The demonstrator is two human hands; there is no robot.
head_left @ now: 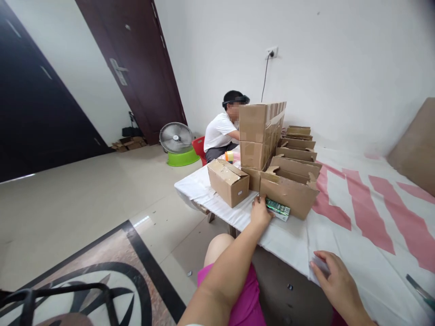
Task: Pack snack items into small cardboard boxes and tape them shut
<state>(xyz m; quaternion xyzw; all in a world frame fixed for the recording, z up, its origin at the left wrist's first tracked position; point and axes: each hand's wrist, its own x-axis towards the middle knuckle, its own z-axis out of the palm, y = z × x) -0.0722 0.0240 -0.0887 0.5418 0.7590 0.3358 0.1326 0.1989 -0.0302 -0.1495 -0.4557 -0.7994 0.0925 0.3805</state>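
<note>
Glossy green packet (277, 209) beside matte cardboard (288, 194)

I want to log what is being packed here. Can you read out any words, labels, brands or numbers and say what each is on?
No text can be read.
Small green carton under the left hand: has print, too small and blurred to read.
Closed cardboard box: a pale label or tape patch, unreadable.
Stacked boxes: no lettering shows.
Right hand rests on the white and pink cloth: stripes only.

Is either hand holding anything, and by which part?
Left hand grips the near end of a small green carton. Right hand rests flat on the tablecloth.
</note>
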